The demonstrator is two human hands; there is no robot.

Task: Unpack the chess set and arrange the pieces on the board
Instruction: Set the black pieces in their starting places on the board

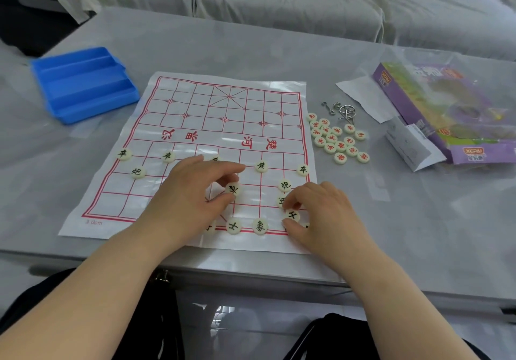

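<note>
Your left hand (192,192) pinches a black xiangqi piece (233,189) at the paper board's (195,125) near middle | your right hand (318,214) pinches a second black piece (292,215) by its near right corner | red pieces (337,139) heaped on the tabletop (223,38), right of board.
</note>
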